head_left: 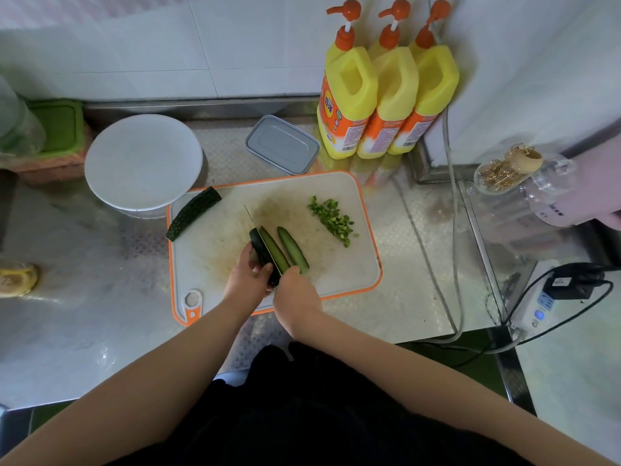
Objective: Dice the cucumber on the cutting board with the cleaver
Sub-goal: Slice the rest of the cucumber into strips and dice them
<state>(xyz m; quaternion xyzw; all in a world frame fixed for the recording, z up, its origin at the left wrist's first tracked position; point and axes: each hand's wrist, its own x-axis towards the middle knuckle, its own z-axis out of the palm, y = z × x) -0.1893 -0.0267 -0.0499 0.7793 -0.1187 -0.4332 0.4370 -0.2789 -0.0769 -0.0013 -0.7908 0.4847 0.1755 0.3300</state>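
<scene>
A white cutting board with an orange rim point(366, 230) lies on the steel counter. My left hand point(245, 277) grips a dark green cucumber piece point(260, 252) near the board's middle. My right hand point(295, 294) holds the cleaver's handle, and the cleaver point(258, 235) stands edge-on, slicing lengthwise through that piece. Two cut strips point(292, 248) lie just right of the blade. A pile of small cucumber dice point(332, 218) sits at the board's far right. Another cucumber half point(193, 216) rests skin-up over the board's far left corner.
A white plate point(142, 161) stands beyond the board's left corner, and a grey lidded box point(282, 144) sits behind the board. Three yellow pump bottles point(386, 95) stand at the back right. A glass jar point(517, 173), cables and a power strip point(537, 304) lie to the right.
</scene>
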